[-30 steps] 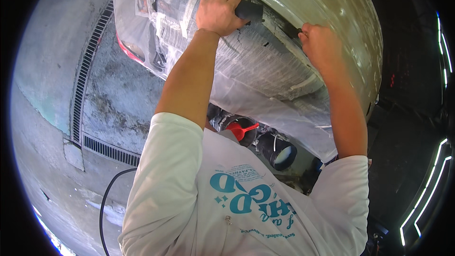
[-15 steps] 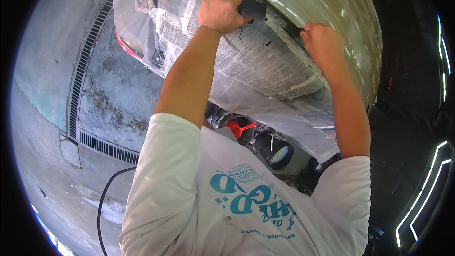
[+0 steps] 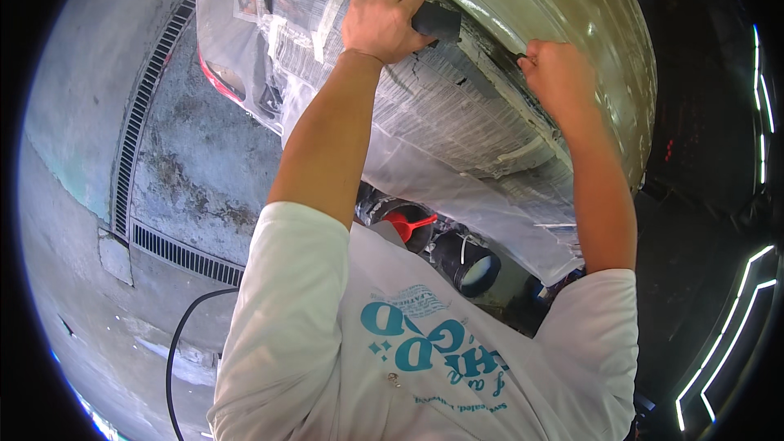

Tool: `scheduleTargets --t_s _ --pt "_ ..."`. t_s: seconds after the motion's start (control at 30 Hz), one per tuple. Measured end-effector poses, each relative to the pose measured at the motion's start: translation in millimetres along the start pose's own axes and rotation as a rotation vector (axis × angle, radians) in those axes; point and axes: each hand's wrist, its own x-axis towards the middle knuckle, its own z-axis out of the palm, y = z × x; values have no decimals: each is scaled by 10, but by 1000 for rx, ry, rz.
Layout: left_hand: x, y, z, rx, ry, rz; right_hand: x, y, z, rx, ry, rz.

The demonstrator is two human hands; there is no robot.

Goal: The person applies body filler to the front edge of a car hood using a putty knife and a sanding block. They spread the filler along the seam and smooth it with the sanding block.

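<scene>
My left hand point(image 3: 382, 16) is closed on a dark grey, flat pad point(image 3: 441, 22), fingertips curled over its top, on the vehicle body. My right hand point(image 3: 554, 73) is farther right, fingers curled at a narrow dark strip along the edge of the olive-grey panel point(image 3: 600, 33); what they hold there is too small to make out. Below both hands the body is covered with newspaper masking point(image 3: 465, 122), pale tape point(image 3: 318, 41) and translucent plastic sheeting point(image 3: 425, 171).
Under the masked body sit a dark bucket with a red scoop point(image 3: 406, 224) and a black container point(image 3: 467, 265). Drain grates point(image 3: 184, 249) cross the concrete floor point(image 3: 82, 155) at left, where a black hose point(image 3: 180, 335) lies. Light strips point(image 3: 731, 318) glow on the dark right side.
My left hand and the pad have shifted slightly right. My right hand has barely moved, and its fingers stay curled.
</scene>
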Motion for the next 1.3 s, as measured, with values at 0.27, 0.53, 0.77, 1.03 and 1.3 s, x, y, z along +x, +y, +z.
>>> scheduleTargets --t_s 0.27,0.53,0.77,1.03,1.3 --pt "46 16 -13 20 -72 11 483 634 -12 321 -282 -68" --pt "3 14 -30 17 -39 -11 -117 42 34 53 -22 93" --pt "6 16 -7 11 -67 -13 444 536 -79 326 -297 -12" --pt "25 44 -29 -43 -135 -25 92 350 -160 331 -167 0" --pt "6 29 -73 18 -73 1 -1271 817 -154 747 316 243"
